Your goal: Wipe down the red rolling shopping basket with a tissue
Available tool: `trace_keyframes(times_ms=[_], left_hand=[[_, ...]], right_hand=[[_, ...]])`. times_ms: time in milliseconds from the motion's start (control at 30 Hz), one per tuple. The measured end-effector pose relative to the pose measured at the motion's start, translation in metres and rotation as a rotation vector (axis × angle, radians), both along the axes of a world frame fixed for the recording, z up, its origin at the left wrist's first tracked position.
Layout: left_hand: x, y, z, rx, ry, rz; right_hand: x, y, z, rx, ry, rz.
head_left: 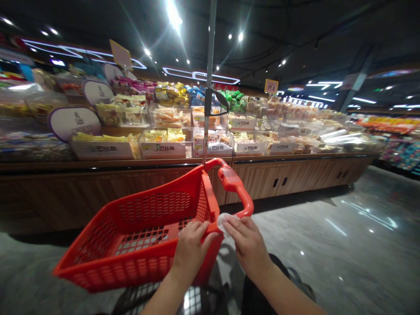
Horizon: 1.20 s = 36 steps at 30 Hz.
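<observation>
Over at the left of the frame, purple-edged oval signs point(75, 123) stand among packaged snacks point(164, 136), which run on in clear bins along a wood-fronted bench point(262, 180). Below them, from lower left to the middle, sits the red shopping cart point(131, 259), with its slatted basket turned leftward and nothing that I can make out lying in it. The person's left hand point(190, 247) comes up at lower centre, its fingers bent over the near end of the cart's back edge and the thumb laid along it, so that grip looks closed on the cart. Just above centre, a metal pole point(211, 52) with a dark clip point(215, 103) rises in front of the shelves. Right beside the left hand, the right hand point(247, 245) has its fingertips drawn together on a white wad point(222, 222), perhaps a tissue or wipe, pressed against the near end of the curved red handle point(244, 192). I'd judge the step in hand to be wiping that handle; going on calls for light, even pressure around its bend while the left hand steadies the cart. Off to the right, the glossy grey floor point(361, 245) reflects the ceiling lights.
</observation>
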<state>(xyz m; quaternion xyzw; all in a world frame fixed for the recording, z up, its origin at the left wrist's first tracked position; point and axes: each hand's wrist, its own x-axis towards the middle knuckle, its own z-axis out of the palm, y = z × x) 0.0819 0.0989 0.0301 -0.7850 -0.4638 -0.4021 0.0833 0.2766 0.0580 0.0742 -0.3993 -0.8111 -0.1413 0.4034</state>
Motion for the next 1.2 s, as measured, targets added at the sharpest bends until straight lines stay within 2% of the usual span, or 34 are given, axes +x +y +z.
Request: trace_keyframes(times_ms=[67,233,433,633,800,867,1067,1200], left_hand=[[-0.001,0.0,-0.001,0.003,-0.013,-0.004],[-0.002,0.0,-0.002,0.009,-0.041,-0.011],[-0.006,-0.002,0.0,0.014,-0.072,-0.032],[-0.015,-0.007,-0.001,0.016,-0.102,-0.054],[-0.022,-0.012,-0.001,0.019,-0.115,-0.063],[-0.024,-0.013,0.001,0.017,-0.115,-0.068],[-0.026,-0.011,0.001,0.029,-0.128,-0.073],[-0.029,-0.012,-0.001,0.042,-0.133,-0.073]], right_hand=[[0.009,0.003,0.005,-0.009,0.009,-0.021],[0.028,0.009,0.016,-0.001,0.157,-0.212],[0.01,-0.001,0.011,-0.047,0.052,-0.071],[0.026,0.003,0.02,-0.057,0.218,-0.091],[0.013,-0.018,0.016,-0.115,0.103,0.124],[0.014,-0.018,0.016,-0.142,0.092,0.172],[0.033,0.007,0.023,-0.143,0.236,0.061],[0.03,-0.011,0.019,-0.126,0.184,0.144]])
